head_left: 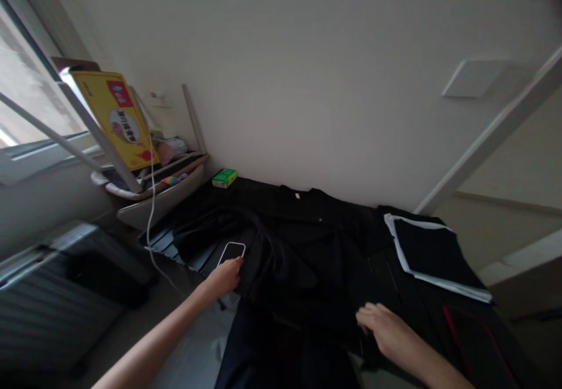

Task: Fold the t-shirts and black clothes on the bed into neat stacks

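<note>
Left hand (pixel 223 279), fingers against lower edge of smartphone (pixel 231 253), hold unclear, right hand (pixel 386 331), fingers loosely curled, empty, on black clothing (pixel 302 260)

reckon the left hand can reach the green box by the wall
Probably yes: only the phone and black clothing lie between the left hand and the green box, nothing tall, though it sits well ahead.

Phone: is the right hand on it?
No, the left hand is at the phone, while the right hand is well apart from it, over the black clothes.
</note>
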Tool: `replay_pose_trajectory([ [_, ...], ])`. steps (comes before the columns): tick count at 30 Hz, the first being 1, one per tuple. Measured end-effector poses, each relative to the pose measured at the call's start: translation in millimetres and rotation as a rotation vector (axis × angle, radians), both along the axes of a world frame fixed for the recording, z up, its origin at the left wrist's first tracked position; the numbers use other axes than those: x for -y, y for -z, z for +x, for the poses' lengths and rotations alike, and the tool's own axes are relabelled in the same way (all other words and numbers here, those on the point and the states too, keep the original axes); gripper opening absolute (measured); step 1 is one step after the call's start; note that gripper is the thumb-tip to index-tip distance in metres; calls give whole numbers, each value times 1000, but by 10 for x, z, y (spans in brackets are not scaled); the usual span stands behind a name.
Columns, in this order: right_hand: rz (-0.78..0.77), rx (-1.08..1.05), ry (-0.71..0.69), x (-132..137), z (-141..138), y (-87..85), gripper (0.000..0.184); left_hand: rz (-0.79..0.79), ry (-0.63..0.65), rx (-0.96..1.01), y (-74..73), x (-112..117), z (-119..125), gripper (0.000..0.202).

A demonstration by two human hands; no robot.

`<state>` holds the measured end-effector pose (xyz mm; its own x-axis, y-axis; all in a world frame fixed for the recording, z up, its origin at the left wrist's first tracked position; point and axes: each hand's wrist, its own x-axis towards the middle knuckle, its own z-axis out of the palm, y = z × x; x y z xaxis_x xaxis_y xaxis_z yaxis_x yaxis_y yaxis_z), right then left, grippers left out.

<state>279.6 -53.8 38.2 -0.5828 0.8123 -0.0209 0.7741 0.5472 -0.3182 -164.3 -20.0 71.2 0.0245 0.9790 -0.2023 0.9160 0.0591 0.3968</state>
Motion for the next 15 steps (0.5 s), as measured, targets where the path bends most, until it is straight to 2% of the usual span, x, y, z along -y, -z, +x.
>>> replay_pose_trajectory([
  [3, -193, -64, 29, -11, -132, -83, 35, 84, 97, 22, -23, 24, 249, 37],
  [5, -194, -188, 106, -100, -382, -110, 28, 166, 190, 52, -29, -8, 499, 33],
  [7, -123, -297, 202, -214, -703, -78, 26, 186, 292, 59, -25, -12, 762, 33],
  [9, -33, -305, 307, -311, -1019, 16, 34, 111, 375, 12, -11, 46, 987, 37],
  [11, 11, -251, 397, -368, -1276, 129, 38, -1, 405, -72, 11, 173, 1131, 41],
  [13, 15, -216, 443, -383, -1463, 200, 28, -94, 386, -102, 44, 343, 1175, 42],
  [15, 18, -221, 435, -357, -1608, 178, 15, -159, 373, -12, 91, 507, 1121, 35],
])
